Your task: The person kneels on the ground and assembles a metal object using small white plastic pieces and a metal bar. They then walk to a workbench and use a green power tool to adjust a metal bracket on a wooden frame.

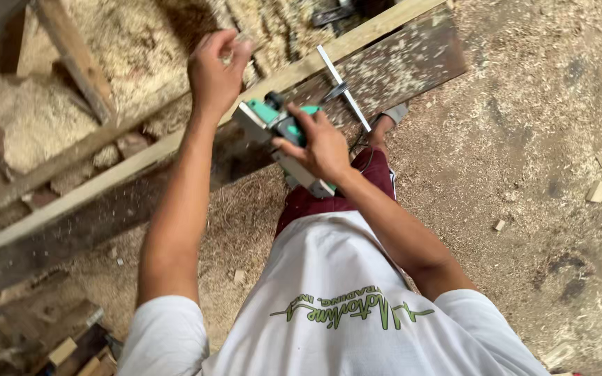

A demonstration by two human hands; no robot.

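While the view looks straight down the body, nearest is a white T-shirt (329, 306) with green print, then dark red shorts (343, 195) and one foot in a sandal (391, 115) on the sawdust-covered floor (524, 174).

Right hand (322, 146): closed around the top of a green and grey electric hand planer (283, 136), fingers wrapped over its handle. Planer sits tilted, at the near edge of a long pale wooden plank (141, 163) that runs diagonally from lower left to upper right; whether its sole actually touches the plank is hard to tell. A thin metal guide bar (346, 90) sticks out just beyond the planer, crossing a dark, shaving-flecked board (398, 59) that lies alongside the plank.

Left hand (216, 69): raised above the plank, beyond the planer, fingers pinched together in a loose fist; cannot tell if anything is in it.

Farther out: slanted timber rails (71, 56) and heaps of pale wood shavings (29, 118) at upper left. Small offcut blocks (598, 191) lie on the floor well to the right. Scrap wood pieces (71, 348) at lower left.
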